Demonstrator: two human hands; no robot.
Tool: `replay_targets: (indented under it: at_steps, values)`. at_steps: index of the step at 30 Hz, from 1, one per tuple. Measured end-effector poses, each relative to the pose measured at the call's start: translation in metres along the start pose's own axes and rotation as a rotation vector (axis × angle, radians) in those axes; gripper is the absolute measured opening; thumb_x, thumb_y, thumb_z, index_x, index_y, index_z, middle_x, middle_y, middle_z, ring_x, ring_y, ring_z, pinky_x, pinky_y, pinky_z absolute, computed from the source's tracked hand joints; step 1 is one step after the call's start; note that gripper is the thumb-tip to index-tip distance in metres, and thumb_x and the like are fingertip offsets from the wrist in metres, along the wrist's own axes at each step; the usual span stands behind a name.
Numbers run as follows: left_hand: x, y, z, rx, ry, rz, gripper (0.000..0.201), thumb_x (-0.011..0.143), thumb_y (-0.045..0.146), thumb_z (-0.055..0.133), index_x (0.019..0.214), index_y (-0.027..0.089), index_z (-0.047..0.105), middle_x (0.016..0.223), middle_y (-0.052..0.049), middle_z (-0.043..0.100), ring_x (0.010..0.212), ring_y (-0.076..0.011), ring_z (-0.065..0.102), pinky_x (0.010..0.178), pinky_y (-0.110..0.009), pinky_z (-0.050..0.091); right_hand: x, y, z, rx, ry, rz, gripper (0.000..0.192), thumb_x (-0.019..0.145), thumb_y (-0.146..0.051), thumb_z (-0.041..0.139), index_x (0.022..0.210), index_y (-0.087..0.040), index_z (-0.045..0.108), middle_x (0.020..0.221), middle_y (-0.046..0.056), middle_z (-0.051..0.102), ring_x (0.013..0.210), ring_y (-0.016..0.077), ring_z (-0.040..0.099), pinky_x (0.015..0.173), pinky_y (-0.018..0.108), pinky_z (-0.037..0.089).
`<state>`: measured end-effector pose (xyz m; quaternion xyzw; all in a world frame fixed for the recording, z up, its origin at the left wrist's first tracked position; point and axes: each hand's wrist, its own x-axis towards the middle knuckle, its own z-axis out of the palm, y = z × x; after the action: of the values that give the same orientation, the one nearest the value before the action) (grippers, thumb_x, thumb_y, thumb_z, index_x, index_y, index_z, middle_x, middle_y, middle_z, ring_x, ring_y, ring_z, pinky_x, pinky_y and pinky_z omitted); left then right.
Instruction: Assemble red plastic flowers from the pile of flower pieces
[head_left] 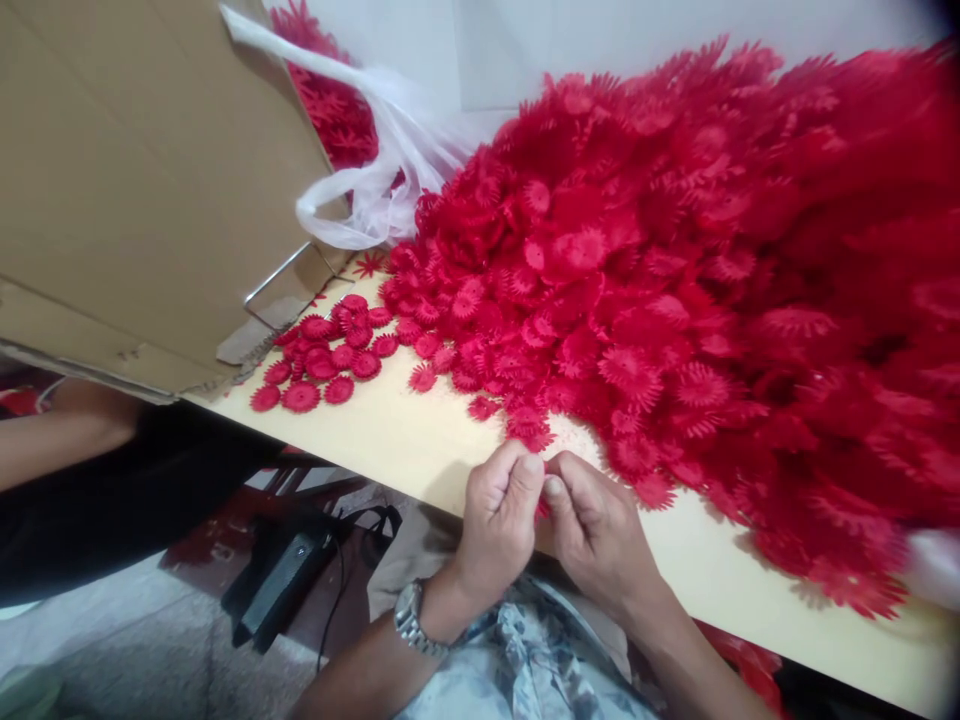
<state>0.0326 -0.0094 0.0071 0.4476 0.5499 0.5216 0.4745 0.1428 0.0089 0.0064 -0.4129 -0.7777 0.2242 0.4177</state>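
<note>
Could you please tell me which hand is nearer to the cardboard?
Left: the left hand is right of the cardboard; the right hand is farther right.

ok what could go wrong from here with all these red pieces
The loose heap could slide toward the near edge of the table. The small cluster lies close to that edge, so a bump might knock pieces off. The red piece between the left hand and right hand might slip.

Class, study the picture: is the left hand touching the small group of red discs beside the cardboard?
Apart. The head view shows bare yellow tabletop between the left hand and those red discs.
</note>
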Motion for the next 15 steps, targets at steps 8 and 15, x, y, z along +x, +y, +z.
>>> replay_targets:
  at_steps: [8, 15]
  values:
    - [0.004, -0.004, 0.034, -0.019, 0.064, -0.021, 0.042, 0.091, 0.048, 0.034, 0.06, 0.021, 0.03, 0.057, 0.005, 0.03, 0.054, -0.0109, 0.029, 0.052, -0.024, 0.028, -0.007, 0.005, -0.018, 0.02, 0.025, -0.027, 0.027, 0.09, -0.015, 0.038, 0.064, -0.022, 0.036, 0.054, -0.005, 0.038, 0.046, 0.01, 0.04, 0.045, 0.022, 0.031]
    - [-0.002, -0.01, 0.037, 0.068, 0.098, 0.04, 0.041, 0.091, 0.049, 0.033, 0.06, 0.021, 0.032, 0.057, 0.004, 0.035, 0.056, -0.0118, 0.034, 0.055, -0.025, 0.029, -0.007, 0.006, -0.02, -0.178, 0.069, -0.072, 0.027, 0.091, -0.016, 0.038, 0.065, -0.023, 0.034, 0.053, -0.004, 0.038, 0.046, 0.0117, 0.038, 0.045, 0.024, 0.029]
